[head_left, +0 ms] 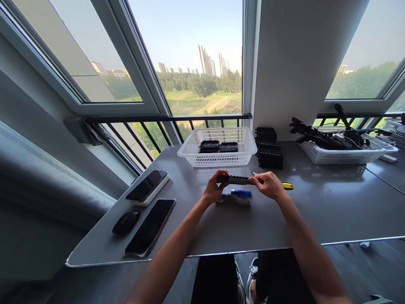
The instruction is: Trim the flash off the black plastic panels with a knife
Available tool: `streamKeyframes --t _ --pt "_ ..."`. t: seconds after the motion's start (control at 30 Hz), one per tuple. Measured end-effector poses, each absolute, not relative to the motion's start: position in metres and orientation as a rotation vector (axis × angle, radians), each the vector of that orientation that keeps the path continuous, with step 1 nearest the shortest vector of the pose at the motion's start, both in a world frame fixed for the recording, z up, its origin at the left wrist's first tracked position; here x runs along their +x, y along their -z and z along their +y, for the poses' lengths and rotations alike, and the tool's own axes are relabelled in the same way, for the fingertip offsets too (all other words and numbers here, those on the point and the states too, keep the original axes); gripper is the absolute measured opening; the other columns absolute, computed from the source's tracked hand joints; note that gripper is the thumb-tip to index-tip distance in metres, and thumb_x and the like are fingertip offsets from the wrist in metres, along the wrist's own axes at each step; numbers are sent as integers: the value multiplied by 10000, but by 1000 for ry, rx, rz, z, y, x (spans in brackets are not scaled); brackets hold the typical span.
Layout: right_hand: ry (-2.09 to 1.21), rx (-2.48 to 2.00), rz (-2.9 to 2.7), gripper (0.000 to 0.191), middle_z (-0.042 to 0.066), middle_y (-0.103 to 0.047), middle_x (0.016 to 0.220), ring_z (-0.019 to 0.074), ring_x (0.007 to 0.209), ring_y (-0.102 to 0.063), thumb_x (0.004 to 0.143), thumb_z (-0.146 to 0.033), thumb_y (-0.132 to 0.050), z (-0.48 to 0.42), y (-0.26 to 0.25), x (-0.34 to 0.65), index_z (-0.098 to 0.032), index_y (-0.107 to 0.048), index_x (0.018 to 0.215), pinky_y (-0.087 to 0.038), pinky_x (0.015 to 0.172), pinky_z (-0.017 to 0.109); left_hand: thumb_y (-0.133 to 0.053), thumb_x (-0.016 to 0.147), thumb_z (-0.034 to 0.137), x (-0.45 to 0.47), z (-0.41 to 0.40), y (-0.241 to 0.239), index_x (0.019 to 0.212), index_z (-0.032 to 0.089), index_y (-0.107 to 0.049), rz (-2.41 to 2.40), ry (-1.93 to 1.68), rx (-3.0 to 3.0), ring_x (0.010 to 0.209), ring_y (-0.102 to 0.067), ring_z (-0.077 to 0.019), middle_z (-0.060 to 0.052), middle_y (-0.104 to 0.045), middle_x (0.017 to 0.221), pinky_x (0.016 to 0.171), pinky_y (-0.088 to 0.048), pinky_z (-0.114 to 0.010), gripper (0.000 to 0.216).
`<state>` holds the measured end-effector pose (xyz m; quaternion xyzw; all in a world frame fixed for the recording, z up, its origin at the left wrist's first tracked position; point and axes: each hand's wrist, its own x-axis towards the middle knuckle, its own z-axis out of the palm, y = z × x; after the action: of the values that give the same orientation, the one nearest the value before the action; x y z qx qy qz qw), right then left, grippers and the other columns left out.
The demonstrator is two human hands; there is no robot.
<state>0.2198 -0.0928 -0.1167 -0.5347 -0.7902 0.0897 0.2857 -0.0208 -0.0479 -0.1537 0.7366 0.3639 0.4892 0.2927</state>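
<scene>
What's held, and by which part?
A dark strip, by its ends, in left hand and right hand; any grip on the yellow handle is unclear.

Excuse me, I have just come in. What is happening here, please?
A person holds a black part above the table, left grip at one end, right grip at the other. A yellow-handled tool sticks out by the right grip. A blue object lies nearby. Beyond, a white basket contains black blocks, with more blocks beside it.
</scene>
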Motion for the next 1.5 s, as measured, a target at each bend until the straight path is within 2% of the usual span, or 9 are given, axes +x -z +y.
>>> streamKeyframes --t 0.3,0.53,0.73,0.87,1.0,1.1,1.33,1.5 --pt "-253 -1472 -2108 544 31 -590 570 137 525 -455 932 -552 -384 -91 118 222 -189 -658 635 -255 539 273 -652 686 164 -21 -48 151 949 219 -560 996 -1304 1914 763 -532 -146 8 -585 830 746 -447 -273 284" --pt "-303 -1433 -2110 539 21 -585 583 136 540 -467 941 -544 -365 -93 116 216 -190 -647 650 -257 542 264 -639 717 164 -20 -50 149 929 212 -565 968 -1288 1981 739 -535 -138 13 -584 811 745 -448 -271 229" --pt "-385 -1385 -2033 558 -4 -505 542 116 520 -415 921 -582 -388 -90 116 225 -177 -570 582 -245 531 256 -644 701 148 -21 -48 150 946 211 -554 1014 -1330 1933 790 -560 -149 5 -603 855 769 -459 -283 269" --pt "-456 -1369 -1809 517 -1 -547 612 127 558 -466 945 -559 -330 -87 118 221 -182 -614 735 -297 541 242 -649 710 146 -19 -49 150 951 220 -556 1050 -1347 1952 790 -585 -148 11 -613 839 782 -463 -287 269" --pt "-392 -1541 -1667 288 18 -626 749 173 690 -579 893 -433 -487 -84 127 212 -214 -630 1015 -387 634 261 -651 733 177 -18 -49 151 946 223 -557 1076 -1390 1961 766 -588 -147 13 -608 805 763 -466 -285 238" --pt "-353 -1627 -1648 308 38 -656 831 202 786 -621 838 -331 -562 -79 139 209 -227 -601 1125 -425 694 286 -661 720 197 -19 -47 154 943 222 -553 1090 -1395 1945 736 -575 -142 20 -591 780 729 -462 -273 249" --pt "-357 -1746 -1743 271 56 -707 926 209 859 -651 857 -225 -554 -69 163 204 -219 -610 1123 -438 762 291 -664 690 226 -18 -48 156 866 219 -513 1107 -1421 1895 682 -540 -124 44 -541 734 668 -438 -242 232" --pt "-344 -1814 -1767 272 108 -694 1018 250 968 -636 850 -192 -572 -69 174 202 -193 -648 1111 -432 828 315 -613 639 149 -17 -51 153 804 211 -551 1058 -1443 1885 790 -608 -167 8 -618 792 761 -483 -294 187"
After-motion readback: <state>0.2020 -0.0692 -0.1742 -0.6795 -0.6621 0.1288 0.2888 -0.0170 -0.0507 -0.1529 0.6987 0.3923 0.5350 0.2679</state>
